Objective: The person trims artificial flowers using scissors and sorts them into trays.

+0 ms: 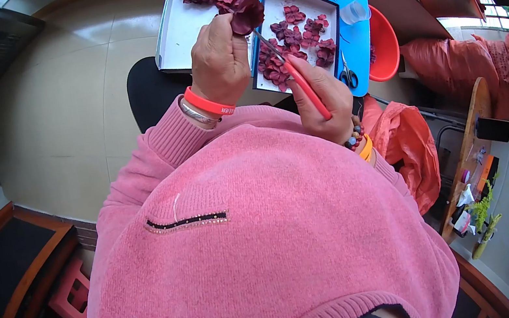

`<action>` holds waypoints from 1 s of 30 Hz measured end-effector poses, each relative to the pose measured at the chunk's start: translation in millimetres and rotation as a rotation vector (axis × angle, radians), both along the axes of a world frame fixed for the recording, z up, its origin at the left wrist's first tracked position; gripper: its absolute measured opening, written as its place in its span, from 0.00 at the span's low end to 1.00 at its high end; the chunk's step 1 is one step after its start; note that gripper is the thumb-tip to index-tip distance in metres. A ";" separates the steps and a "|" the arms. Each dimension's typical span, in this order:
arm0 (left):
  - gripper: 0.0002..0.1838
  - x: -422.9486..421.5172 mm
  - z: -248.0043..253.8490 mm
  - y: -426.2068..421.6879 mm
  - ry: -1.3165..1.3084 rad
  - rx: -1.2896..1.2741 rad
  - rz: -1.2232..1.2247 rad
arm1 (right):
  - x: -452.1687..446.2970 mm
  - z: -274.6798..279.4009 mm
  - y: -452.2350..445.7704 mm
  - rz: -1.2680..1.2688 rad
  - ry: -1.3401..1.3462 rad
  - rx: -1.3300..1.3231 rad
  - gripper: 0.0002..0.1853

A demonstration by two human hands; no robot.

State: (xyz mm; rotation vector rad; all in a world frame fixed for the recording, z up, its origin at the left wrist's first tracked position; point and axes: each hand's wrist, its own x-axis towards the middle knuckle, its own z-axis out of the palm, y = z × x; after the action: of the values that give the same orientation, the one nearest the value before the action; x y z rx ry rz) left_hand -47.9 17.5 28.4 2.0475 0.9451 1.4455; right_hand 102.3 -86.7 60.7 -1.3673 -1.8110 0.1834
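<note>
Red wristband [210, 104] bears illegible lettering [227, 111]; hands [216, 57] [330, 95] hold petals [248, 16] and a tool [308, 88].

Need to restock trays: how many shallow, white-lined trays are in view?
2: a shallow, white-lined tray by the left hand, a second tray beside it, nearer the right hand; others could be hidden.

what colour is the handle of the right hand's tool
The handle is red, best seen in the head view.

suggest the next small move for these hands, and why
Probably ease the red-handled tool slightly toward the dark red flower: the left hand holds the flower, and the right hand points the tool's tip at its lower edge, though contact is unclear.
</note>
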 end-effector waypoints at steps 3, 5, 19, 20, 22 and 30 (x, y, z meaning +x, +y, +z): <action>0.07 1.2 2.1 2.3 -0.089 0.003 -0.035 | -15.0 19.8 -8.4 -0.229 1.137 -0.674 0.17; 0.07 1.1 -1.8 5.5 -0.093 -0.015 -0.054 | -15.1 24.4 -5.0 -0.129 1.302 -0.749 0.14; 0.04 -5.9 -1.8 7.5 -0.049 -0.058 -0.024 | -32.3 18.1 1.3 -0.200 0.646 -0.397 0.12; 0.05 -5.7 -1.1 8.1 -0.062 -0.057 -0.032 | -33.2 15.1 1.4 -0.206 0.707 -0.376 0.12; 0.04 -5.8 -1.2 7.0 -0.082 -0.070 -0.051 | -32.2 13.7 1.6 -0.256 1.042 -0.548 0.13; 0.06 -16.9 -1.6 16.5 -0.119 -0.288 -0.248 | -15.3 7.5 3.2 -0.120 1.188 -0.652 0.16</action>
State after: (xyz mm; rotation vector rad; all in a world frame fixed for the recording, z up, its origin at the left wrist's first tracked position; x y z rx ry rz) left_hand -64.8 34.0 26.8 1.7769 0.7694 1.2088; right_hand 87.0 -83.4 68.2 -1.2955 -0.6563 1.2971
